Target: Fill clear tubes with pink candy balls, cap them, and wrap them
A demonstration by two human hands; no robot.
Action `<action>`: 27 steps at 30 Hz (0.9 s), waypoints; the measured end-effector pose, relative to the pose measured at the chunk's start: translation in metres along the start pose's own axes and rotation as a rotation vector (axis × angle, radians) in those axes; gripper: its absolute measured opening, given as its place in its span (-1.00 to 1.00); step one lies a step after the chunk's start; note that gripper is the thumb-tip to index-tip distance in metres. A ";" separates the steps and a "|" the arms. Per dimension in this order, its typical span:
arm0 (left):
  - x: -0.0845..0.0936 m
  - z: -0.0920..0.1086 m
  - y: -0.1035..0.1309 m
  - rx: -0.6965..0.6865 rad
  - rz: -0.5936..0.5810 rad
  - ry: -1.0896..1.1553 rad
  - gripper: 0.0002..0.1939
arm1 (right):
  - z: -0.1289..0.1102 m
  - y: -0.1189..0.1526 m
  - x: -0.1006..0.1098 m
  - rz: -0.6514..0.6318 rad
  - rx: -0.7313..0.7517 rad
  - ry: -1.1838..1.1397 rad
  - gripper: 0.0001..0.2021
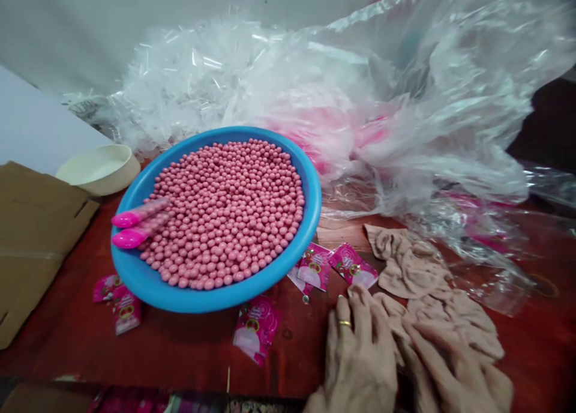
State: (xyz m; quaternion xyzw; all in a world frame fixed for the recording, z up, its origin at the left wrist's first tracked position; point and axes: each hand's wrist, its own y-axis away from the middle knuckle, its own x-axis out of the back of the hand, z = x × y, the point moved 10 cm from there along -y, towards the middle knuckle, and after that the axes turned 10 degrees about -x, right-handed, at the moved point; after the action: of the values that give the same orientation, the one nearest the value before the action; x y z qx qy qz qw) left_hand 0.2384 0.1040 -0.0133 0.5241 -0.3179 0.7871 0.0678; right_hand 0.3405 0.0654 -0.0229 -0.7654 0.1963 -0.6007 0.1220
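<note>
My left hand (360, 353), with a gold ring (344, 323) on one finger, rests on the red-brown table with its fingers stretched forward. It touches the near left edge of a crumpled beige cloth (416, 269). My right hand (454, 365) lies just to the right, fingers extended over the cloth's near part; the fingertips are partly hidden. A blue basin (189, 302) full of small pink balls (225, 215) stands to the left of my hands. Two clear tubes with bright pink ends (129, 239) lean on its left rim. Pink printed packets (353, 266) lie between basin and cloth.
Behind the basin is a heap of clear plastic tubes (193, 71). A large clear plastic bag (450, 101) with pink pieces fills the back right. A cream bowl (103, 170) and a cardboard box (36, 245) are at the left. More pink packets (256, 329) lie near the front edge.
</note>
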 end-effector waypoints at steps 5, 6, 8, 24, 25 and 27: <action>-0.008 0.004 -0.016 -0.037 0.052 0.151 -0.77 | -0.007 -0.016 0.012 0.193 -0.063 -0.110 -0.88; -0.004 0.000 -0.014 -0.040 0.059 0.185 -0.75 | -0.007 -0.019 0.011 0.188 -0.053 -0.120 -0.84; 0.009 -0.014 -0.006 -0.030 0.082 0.248 -0.74 | -0.002 -0.023 0.009 0.158 -0.049 -0.143 -0.75; 0.071 -0.136 0.095 0.429 0.090 -0.119 -0.63 | -0.160 -0.018 -0.057 -0.133 0.002 -0.431 -0.77; 0.068 -0.133 0.094 0.437 0.101 -0.108 -0.64 | -0.158 -0.020 -0.060 -0.146 -0.005 -0.445 -0.79; 0.064 -0.129 0.092 0.451 0.119 -0.084 -0.67 | -0.150 -0.024 -0.061 -0.176 -0.023 -0.483 -0.81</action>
State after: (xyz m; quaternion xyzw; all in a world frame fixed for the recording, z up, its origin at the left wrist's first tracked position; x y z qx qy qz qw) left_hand 0.0692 0.0904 -0.0293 0.5387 -0.1668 0.8183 -0.1110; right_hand 0.1865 0.1213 -0.0290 -0.9021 0.1010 -0.4063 0.1040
